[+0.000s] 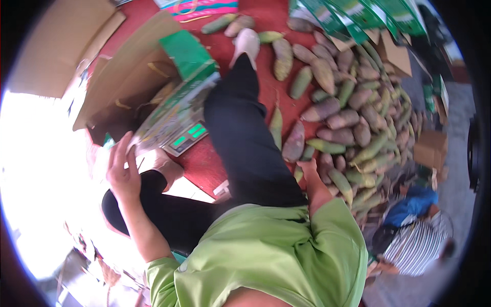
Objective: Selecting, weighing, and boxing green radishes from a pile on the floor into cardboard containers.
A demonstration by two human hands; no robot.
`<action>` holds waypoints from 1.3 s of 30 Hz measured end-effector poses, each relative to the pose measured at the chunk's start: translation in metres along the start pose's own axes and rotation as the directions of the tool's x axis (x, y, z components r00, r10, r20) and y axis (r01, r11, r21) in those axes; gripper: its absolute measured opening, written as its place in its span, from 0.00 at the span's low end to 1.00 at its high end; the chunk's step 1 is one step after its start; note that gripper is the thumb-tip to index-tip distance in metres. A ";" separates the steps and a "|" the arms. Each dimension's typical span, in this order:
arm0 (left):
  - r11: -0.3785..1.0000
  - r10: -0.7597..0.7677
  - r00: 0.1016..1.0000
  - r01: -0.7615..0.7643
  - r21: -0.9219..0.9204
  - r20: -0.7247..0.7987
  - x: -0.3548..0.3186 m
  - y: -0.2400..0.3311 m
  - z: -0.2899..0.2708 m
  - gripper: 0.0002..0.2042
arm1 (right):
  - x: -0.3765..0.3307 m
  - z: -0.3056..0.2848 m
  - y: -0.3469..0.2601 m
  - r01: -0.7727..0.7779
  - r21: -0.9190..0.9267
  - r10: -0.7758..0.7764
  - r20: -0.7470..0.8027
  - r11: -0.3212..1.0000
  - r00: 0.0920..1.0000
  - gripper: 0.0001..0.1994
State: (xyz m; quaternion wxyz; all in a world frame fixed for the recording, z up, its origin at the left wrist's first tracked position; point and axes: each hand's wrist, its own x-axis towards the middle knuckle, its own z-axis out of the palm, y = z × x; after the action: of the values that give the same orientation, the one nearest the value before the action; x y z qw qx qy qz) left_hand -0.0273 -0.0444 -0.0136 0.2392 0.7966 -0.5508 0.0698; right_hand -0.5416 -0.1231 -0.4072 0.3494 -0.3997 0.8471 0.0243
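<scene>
Green-printed cardboard box (174, 110) is sitting just beyond the left hand (123, 171), whose spread fingers are touching its near edge. The right hand (308, 168) is reaching into the pile of husked shoots (353, 112); its grip cannot be told.

Open brown cardboard carton (130, 84) left of centre, flaps spread, green printed side panel (190, 53) at its right edge. A flat printed green-and-white sheet (171, 120) lies against it. Below that, a scale display (187, 137): grey slanted panel, green lit screens. Top right: stack of flat green-and-white cartons (358, 15). Top centre: pink-and-teal package (199, 7). Far right: small brown boxes (428, 148).
</scene>
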 end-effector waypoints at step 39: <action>0.976 0.214 0.973 -0.216 -0.015 -0.088 -0.010 -0.010 -0.019 0.07 | -0.401 -0.058 -0.512 0.843 0.057 -0.749 0.428 -0.535 -0.505 0.26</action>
State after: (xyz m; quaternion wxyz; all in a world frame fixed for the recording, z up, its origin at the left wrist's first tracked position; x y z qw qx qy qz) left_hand -0.0188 -0.0240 -0.0038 0.2635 0.7254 -0.6240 0.1226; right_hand -0.0451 -0.2251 0.0037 0.2220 -0.9714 0.0006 -0.0844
